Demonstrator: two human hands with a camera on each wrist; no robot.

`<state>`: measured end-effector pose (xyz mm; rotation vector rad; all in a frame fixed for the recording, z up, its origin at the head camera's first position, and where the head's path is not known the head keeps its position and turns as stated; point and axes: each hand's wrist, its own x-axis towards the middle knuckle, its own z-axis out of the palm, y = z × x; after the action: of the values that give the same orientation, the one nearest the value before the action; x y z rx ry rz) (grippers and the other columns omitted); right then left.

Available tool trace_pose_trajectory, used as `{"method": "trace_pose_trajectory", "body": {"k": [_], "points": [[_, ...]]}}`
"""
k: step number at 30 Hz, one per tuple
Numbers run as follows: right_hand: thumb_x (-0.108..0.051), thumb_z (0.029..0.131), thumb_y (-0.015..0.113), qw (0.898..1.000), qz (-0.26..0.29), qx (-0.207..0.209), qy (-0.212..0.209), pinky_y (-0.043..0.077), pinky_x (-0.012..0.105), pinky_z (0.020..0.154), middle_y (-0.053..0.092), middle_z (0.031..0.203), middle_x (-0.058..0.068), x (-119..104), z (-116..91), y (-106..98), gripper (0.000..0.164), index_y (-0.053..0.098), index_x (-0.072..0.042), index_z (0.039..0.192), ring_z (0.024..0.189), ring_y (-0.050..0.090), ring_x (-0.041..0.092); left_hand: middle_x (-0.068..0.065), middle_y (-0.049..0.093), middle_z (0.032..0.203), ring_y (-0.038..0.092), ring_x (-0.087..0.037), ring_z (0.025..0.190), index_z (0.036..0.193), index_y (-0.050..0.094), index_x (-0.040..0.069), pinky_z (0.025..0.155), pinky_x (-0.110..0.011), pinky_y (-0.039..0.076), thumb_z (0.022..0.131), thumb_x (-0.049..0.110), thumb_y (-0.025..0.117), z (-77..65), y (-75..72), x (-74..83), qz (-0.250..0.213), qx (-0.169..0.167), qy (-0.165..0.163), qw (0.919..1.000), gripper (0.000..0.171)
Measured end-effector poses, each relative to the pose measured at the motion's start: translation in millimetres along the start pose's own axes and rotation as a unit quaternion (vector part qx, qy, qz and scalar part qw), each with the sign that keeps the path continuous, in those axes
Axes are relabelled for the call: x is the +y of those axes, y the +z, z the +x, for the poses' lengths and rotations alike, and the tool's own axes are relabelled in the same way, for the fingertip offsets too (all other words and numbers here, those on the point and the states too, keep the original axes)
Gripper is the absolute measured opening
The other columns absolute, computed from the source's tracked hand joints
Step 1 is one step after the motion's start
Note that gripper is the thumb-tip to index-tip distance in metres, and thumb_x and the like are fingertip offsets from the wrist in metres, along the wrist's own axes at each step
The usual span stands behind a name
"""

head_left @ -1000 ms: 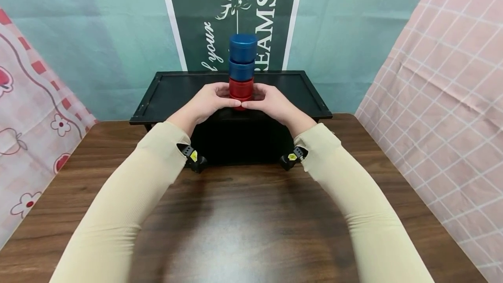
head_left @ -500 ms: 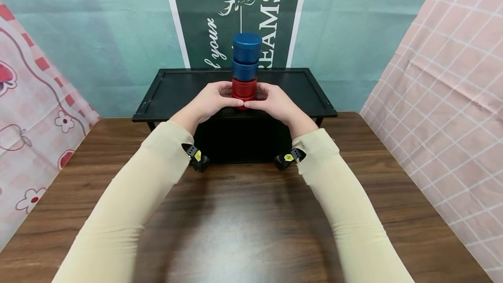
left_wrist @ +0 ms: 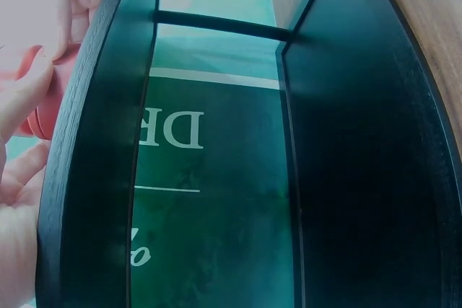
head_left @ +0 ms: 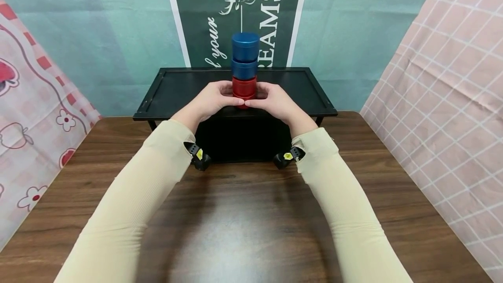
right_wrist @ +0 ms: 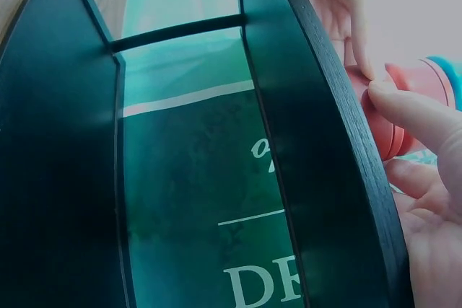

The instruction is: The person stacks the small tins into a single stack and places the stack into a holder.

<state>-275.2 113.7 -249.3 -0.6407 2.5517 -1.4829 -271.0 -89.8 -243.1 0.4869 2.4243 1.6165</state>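
Observation:
A stack of round metallic tins stands on the black stand (head_left: 177, 93), close to its front edge. Its upper part is blue tin (head_left: 245, 47) over blue tin (head_left: 244, 70); the lower part is a red tin section (head_left: 244, 87) with a ridge around it. My left hand (head_left: 210, 99) grips the red part from the left, and my right hand (head_left: 273, 99) grips it from the right. Both thumbs meet at the front, low on the red surface. Fingers wrap round the sides, partly hidden behind. In the right wrist view, thumb and fingers surround the red tin (right_wrist: 419, 81).
The stand is raised on legs above a brown wooden table (head_left: 235, 213), with a dark space underneath. Behind it hangs a green cloth (head_left: 118, 34) with a deer print. A pink checked cloth (head_left: 444, 99) borders the right, a patterned cloth (head_left: 43, 112) the left.
The head view has shifted slightly, and my right forearm has drawn a little inward. Both hands keep their grip on the red part, and the stack stays in place on the stand.

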Motion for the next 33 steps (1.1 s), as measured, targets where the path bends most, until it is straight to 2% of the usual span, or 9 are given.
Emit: {"method": "trace_pose_trajectory", "body": {"k": [8, 18, 24, 28, 33], "points": [[-0.028, 0.085, 0.07, 1.0, -0.002, -0.006, 0.007, 0.04, 0.037, 0.1, 0.054, 0.131, 0.007, -2, -1, -2, 0.061, 0.045, -0.008, 0.137, 0.115, 0.052, 0.019, -0.007, 0.051, 0.133, 0.048, -0.02, 0.12, 0.138, 0.044, 0.008, 0.104, -0.038, 0.035, 0.084, 0.023, 0.071, -0.1, 0.2, 1.1, 0.007, 0.0, -0.001, 1.0, 0.063], [-0.03, 0.083, 0.071, 1.0, -0.01, -0.012, 0.012, 0.04, 0.037, 0.1, 0.055, 0.129, 0.007, -1, 6, -5, 0.063, 0.046, -0.007, 0.136, 0.113, 0.054, 0.019, -0.01, 0.051, 0.132, 0.048, -0.021, 0.119, 0.136, 0.045, 0.006, 0.103, -0.038, 0.036, 0.083, 0.019, 0.071, 3.6, -2.5, 2.0, -0.003, -0.018, 0.007, 0.9998, 0.061], [-0.028, 0.083, 0.071, 1.0, -0.024, -0.006, 0.013, 0.041, 0.035, 0.098, 0.055, 0.128, 0.009, 0, 6, -7, 0.062, 0.046, -0.006, 0.135, 0.112, 0.054, 0.019, -0.008, 0.052, 0.132, 0.048, -0.02, 0.119, 0.138, 0.044, 0.007, 0.104, -0.038, 0.035, 0.083, 0.023, 0.072, 2.5, -10.3, 2.4, 0.045, -0.015, -0.002, 0.9989, 0.063], [-0.03, 0.083, 0.071, 0.998, -0.062, 0.005, 0.015, 0.041, 0.037, 0.098, 0.054, 0.13, 0.01, 0, 0, -10, 0.063, 0.046, -0.005, 0.135, 0.114, 0.054, 0.021, -0.01, 0.051, 0.134, 0.047, -0.021, 0.121, 0.138, 0.042, 0.006, 0.104, -0.038, 0.034, 0.084, 0.023, 0.07, -1.3, -14.8, 4.6, 0.077, -0.017, -0.004, 0.9969, 0.063], [-0.035, 0.086, 0.066, 0.993, -0.103, 0.04, 0.028, 0.043, 0.039, 0.097, 0.053, 0.13, 0.011, 2, -12, -15, 0.06, 0.048, -0.004, 0.134, 0.114, 0.053, 0.022, -0.013, 0.049, 0.135, 0.047, -0.024, 0.123, 0.138, 0.043, 0.003, 0.104, -0.04, 0.035, 0.087, 0.026, 0.067, -7.9, -18.8, 7.3, 0.15, -0.01, -0.001, 0.9887, 0.06]]}}
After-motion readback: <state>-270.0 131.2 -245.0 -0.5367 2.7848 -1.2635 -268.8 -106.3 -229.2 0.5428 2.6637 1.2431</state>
